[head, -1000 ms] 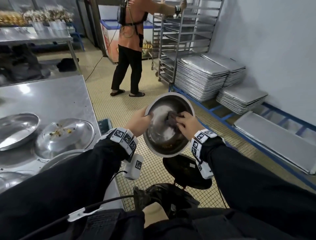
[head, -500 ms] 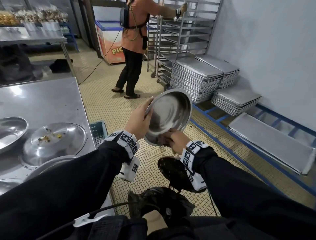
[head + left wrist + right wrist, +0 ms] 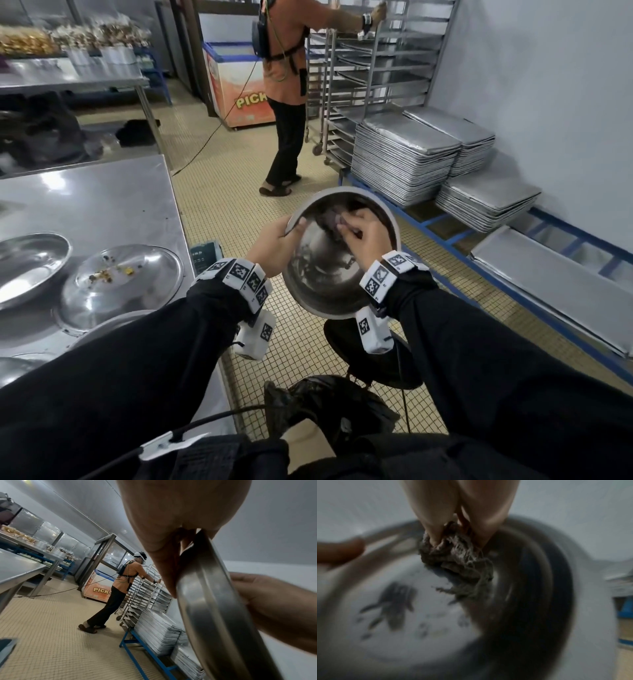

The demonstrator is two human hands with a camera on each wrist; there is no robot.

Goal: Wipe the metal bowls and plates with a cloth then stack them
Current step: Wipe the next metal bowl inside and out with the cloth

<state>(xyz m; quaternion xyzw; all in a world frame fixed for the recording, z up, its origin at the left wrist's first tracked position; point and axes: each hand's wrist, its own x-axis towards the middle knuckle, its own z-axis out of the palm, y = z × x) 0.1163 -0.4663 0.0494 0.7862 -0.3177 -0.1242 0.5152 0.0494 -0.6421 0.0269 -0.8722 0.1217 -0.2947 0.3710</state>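
I hold a round metal bowl point(image 3: 318, 274) up in front of me, tilted with its inside facing me. My left hand point(image 3: 277, 245) grips its left rim, thumb inside; the left wrist view shows the bowl's rim point(image 3: 214, 615) edge-on between thumb and fingers. My right hand point(image 3: 359, 236) holds a crumpled grey-brown cloth point(image 3: 330, 221) against the upper inside of the bowl. The right wrist view, blurred, shows the cloth point(image 3: 457, 563) pinched in my fingers against the bowl point(image 3: 530, 588). On the steel table point(image 3: 102, 202) to my left lie a plate with food scraps point(image 3: 120, 284) and another metal dish point(image 3: 27, 263).
A person in an orange shirt point(image 3: 284, 85) stands ahead at a wheeled tray rack point(image 3: 370, 68). Stacks of metal baking trays point(image 3: 400, 154) sit on a blue frame along the right wall. A black bin bag point(image 3: 325, 404) lies on the tiled floor near my feet.
My right hand moved from the bowl's lower rim up to the upper inside, carrying the cloth. The bowl tilted back toward me. The person ahead shifted slightly.
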